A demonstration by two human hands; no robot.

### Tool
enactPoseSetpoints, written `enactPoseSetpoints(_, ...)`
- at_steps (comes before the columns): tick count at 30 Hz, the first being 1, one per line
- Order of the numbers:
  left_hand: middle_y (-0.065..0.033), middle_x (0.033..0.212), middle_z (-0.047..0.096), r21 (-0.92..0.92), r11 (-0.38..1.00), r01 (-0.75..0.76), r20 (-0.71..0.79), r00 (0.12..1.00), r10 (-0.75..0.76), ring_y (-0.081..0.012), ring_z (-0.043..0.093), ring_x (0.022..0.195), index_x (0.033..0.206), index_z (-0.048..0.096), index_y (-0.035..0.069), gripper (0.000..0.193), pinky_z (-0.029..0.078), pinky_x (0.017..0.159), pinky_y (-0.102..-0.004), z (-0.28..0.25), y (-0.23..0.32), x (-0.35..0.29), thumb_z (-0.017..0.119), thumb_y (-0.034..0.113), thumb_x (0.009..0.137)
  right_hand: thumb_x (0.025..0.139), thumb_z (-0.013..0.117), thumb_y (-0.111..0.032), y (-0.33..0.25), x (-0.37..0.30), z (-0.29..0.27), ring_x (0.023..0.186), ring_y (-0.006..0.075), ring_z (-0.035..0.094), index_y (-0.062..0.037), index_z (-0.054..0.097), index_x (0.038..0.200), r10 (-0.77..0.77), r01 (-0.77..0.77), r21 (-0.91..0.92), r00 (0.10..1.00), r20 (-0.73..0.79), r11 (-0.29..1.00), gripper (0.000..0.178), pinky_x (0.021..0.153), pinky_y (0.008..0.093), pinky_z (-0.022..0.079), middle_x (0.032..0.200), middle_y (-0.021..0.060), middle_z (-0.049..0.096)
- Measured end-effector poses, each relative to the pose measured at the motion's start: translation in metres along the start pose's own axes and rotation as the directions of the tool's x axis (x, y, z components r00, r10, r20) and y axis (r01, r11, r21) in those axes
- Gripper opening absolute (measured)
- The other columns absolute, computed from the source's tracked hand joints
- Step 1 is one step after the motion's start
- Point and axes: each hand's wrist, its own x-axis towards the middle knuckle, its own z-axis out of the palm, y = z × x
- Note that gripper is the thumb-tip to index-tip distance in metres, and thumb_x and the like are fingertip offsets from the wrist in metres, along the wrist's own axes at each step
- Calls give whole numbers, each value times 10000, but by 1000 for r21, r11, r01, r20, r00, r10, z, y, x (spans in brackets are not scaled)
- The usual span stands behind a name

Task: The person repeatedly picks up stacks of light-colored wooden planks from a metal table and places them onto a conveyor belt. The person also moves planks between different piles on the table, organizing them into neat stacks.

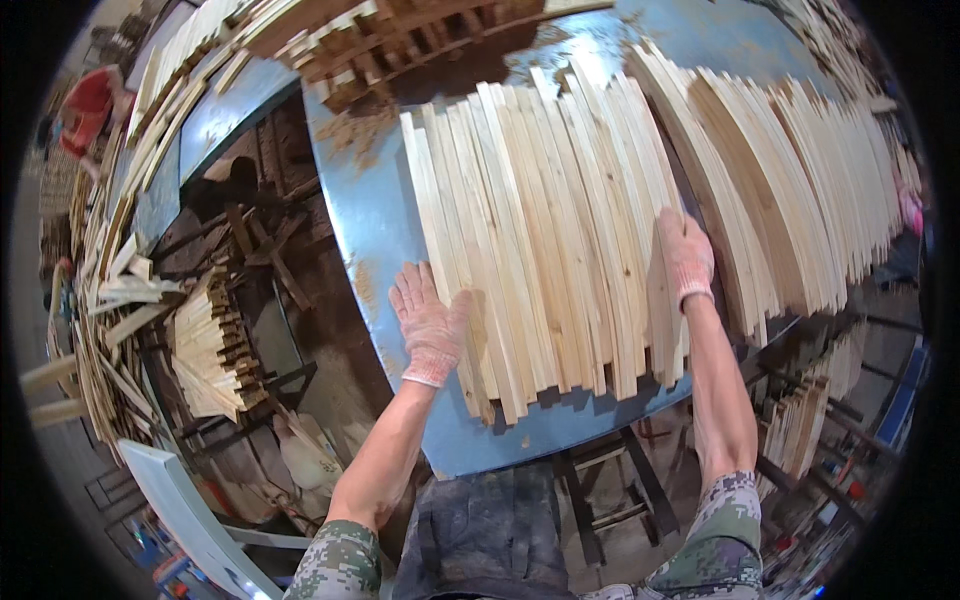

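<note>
A row of pale wooden strips (540, 240) lies side by side on the blue tabletop (470, 445), their near ends uneven. Against the row's left edge rests my left hand (432, 318) in a whitish-pink work glove, its fingers spread and the thumb over the outer strip. My right hand (686, 255), gloved the same way, presses along the row's right edge; its fingers point away from me and are partly hidden at the strips' side. Neither hand is wrapped round a strip. Just right of my right hand stands a second bank of wooden strips (790, 190).
Brown wooden pieces (400, 50) are stacked at the table's far side, amid sawdust. Lower left, more strips (210, 350) are piled below table height. A pale panel (190, 520) stands near my left. At the far left a person in red (88, 110) bends over.
</note>
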Motion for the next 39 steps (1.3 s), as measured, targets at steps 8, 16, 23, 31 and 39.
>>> enactPoseSetpoints(8,-192,1628,436,-647,641,412,203,904,-376,-332,430,1479,1661,302,8,895,309,1248,-498,-25,-99,-110,708,416,976,965,699,-453,-19,-122,36,1262,421,667,82,542,1485,-65,53,62,977,203,997,762,1101,431,498,1386,301,665)
enactPoseSetpoints(16,-58,1305,662,-791,-95,604,609,765,-208,-203,635,1163,1516,508,75,682,509,1060,-395,-60,-159,-153,795,248,923,973,643,-517,-64,-157,60,1174,429,699,-5,679,1362,-7,40,-95,945,326,995,644,1027,461,529,1233,257,743)
enactPoseSetpoints(23,-42,1278,658,-845,-61,531,529,813,-241,-174,608,1182,1470,523,53,808,482,1083,-376,-86,-139,-166,933,220,794,1013,596,-542,-24,-146,108,1075,436,719,11,748,1201,-114,117,-12,980,161,993,604,934,489,543,1140,251,764)
enactPoseSetpoints(31,-92,1387,610,-869,-92,486,488,811,-324,-225,558,1302,1504,488,20,942,431,1157,-412,-136,-159,-246,966,285,738,1036,595,-569,-48,-199,122,850,336,668,56,736,1142,-157,153,36,936,314,988,649,840,448,531,988,222,764)
enactPoseSetpoints(39,-78,1341,626,-940,-76,333,323,797,-511,-212,570,1267,1459,529,23,839,452,1120,-395,-226,-198,-383,938,260,765,1056,604,-559,-120,-324,146,811,205,602,62,737,1070,-397,296,283,812,429,912,635,790,402,514,886,123,734)
